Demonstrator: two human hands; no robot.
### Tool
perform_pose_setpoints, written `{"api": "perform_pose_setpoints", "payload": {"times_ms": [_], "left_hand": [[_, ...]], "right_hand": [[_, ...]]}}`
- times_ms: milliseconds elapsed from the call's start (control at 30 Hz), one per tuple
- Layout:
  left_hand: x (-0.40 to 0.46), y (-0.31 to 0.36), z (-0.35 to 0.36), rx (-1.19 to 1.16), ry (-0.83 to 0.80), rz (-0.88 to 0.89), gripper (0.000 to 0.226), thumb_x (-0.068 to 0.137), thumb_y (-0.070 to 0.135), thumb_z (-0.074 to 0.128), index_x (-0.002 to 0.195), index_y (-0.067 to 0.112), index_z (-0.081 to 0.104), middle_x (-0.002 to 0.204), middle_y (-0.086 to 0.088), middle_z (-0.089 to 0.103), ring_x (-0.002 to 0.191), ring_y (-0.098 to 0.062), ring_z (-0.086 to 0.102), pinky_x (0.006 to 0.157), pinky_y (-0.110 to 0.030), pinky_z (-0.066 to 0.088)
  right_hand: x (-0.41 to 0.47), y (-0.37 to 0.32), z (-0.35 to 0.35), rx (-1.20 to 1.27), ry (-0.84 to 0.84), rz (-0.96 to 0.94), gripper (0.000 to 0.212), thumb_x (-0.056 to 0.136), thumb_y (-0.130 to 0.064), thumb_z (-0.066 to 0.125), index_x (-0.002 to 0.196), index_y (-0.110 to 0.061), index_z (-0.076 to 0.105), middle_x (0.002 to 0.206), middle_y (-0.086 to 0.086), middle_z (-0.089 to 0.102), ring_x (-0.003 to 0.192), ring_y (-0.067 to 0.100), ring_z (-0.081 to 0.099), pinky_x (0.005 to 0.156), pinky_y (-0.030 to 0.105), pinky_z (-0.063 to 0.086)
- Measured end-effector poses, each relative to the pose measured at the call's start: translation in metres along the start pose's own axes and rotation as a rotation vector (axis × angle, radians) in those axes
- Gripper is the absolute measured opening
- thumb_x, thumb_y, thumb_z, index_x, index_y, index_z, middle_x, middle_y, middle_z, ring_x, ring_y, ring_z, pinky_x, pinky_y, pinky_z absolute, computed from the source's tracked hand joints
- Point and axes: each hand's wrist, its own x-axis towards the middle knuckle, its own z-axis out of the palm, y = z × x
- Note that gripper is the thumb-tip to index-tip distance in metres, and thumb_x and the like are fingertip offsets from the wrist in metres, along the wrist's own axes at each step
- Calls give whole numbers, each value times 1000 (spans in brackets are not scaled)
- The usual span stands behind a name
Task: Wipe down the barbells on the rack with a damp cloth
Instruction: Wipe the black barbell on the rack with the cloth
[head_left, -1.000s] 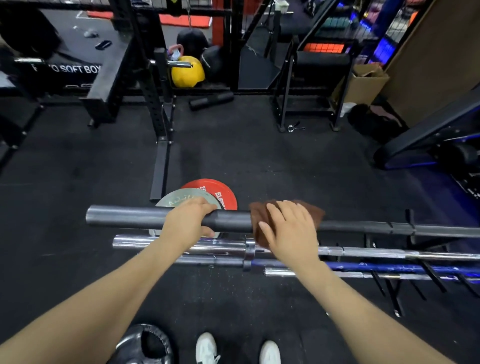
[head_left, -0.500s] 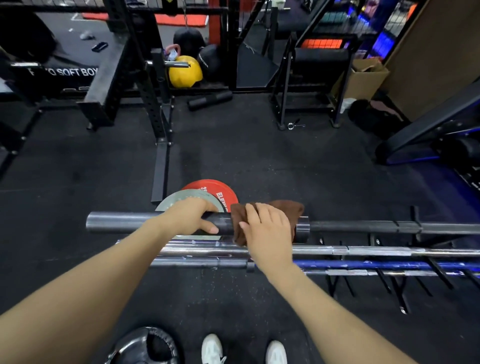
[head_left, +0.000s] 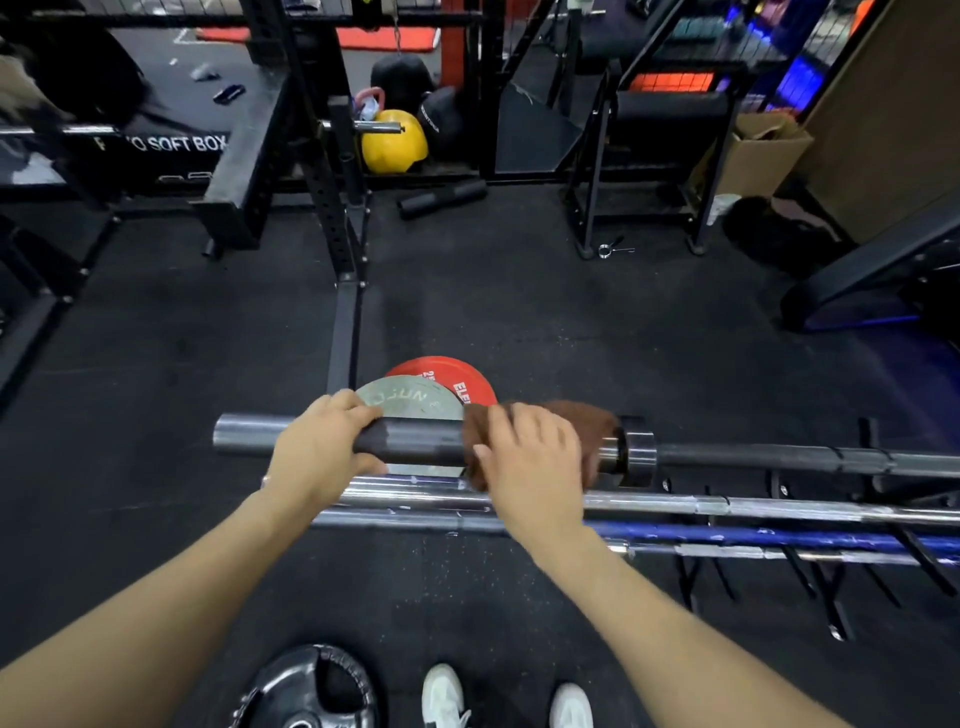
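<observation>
Black gym floor (head_left: 571, 322): left hand (head_left: 322, 449) grips the top barbell (head_left: 415, 441); right hand (head_left: 535, 457) curls around a brown cloth (head_left: 592, 423) on it.

On the black rubber floor (head_left: 545, 312), a red weight plate (head_left: 441, 370) lies partly under a grey plate (head_left: 410, 402), and a black plate (head_left: 311, 691) sits at the near edge beside a pair of white shoes (head_left: 441, 693). Far off stand a black squat rack upright (head_left: 332, 208), a yellow ball (head_left: 392, 143), a black foam roller (head_left: 441, 198) and a soft box (head_left: 171, 148) with white lettering. On the far right, a cardboard box (head_left: 763, 156) stands by what looks like a dark bag (head_left: 769, 231).
</observation>
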Motion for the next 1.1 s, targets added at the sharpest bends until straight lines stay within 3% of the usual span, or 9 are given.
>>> {"api": "perform_pose_setpoints", "payload": {"times_ms": [133,233,300,400,500,600,900,1033,1100], "left_hand": [[5,-5,-6,-56,-9,32,54,72,43,76,122,31,60,106,5,53,104,-17,49,76,-31,45],[4,-13,-5,-103,-60,25,60,74,46,74,129,29,55,115,8,52,113,-14,47,84,-34,46],[1,-16,-4,-124,-44,31,65,75,49,72,132,26,53,125,8,51,119,-15,45,91,-35,45],[-8,-33,0,-118,193,8,65,68,50,76,122,16,64,121,-4,56,110,-27,52,92,-37,43],[-16,-51,-3,-256,382,-339,68,76,47,71,132,11,54,131,-17,44,121,-36,38,95,-46,39],[-17,-56,-4,-439,305,-628,71,86,43,62,141,5,37,135,-21,34,124,-37,32,97,-44,36],[-20,-83,-9,-651,474,-684,31,95,10,51,124,3,58,120,-15,63,114,-28,57,95,-30,41],[-23,-88,-10,-697,476,-694,30,95,3,46,120,6,63,112,-11,67,105,-22,61,85,-21,42],[-23,-87,-9,-717,459,-675,30,95,4,50,123,6,61,117,-11,65,108,-22,60,91,-22,42]], "right_hand": [[27,-52,8,105,-85,-233,53,72,-47,70,115,-17,62,102,4,64,92,25,60,82,36,46],[22,-12,5,123,-89,-332,58,74,-51,68,124,-24,59,110,6,63,97,28,61,84,37,48],[3,31,4,41,-49,-286,57,78,-52,60,129,-28,55,119,11,59,103,31,59,88,41,45],[-14,44,5,-98,-26,-162,54,82,-52,53,129,-25,55,121,17,58,107,37,56,92,48,43],[-4,7,10,-128,-50,-111,59,75,-52,69,123,-18,60,112,16,62,99,38,58,87,48,45],[16,-37,10,-71,-82,-173,65,68,-54,74,120,-18,60,104,11,64,88,34,59,77,43,46],[66,-192,22,12,-238,-378,78,57,-52,80,123,-19,55,105,8,63,85,28,60,73,41,47],[71,-192,24,53,-254,-487,68,87,-44,56,145,-19,29,130,13,48,108,34,51,83,45,43],[66,-166,20,51,-210,-481,65,86,-43,56,145,-27,32,128,12,51,102,33,54,78,43,43]]}}
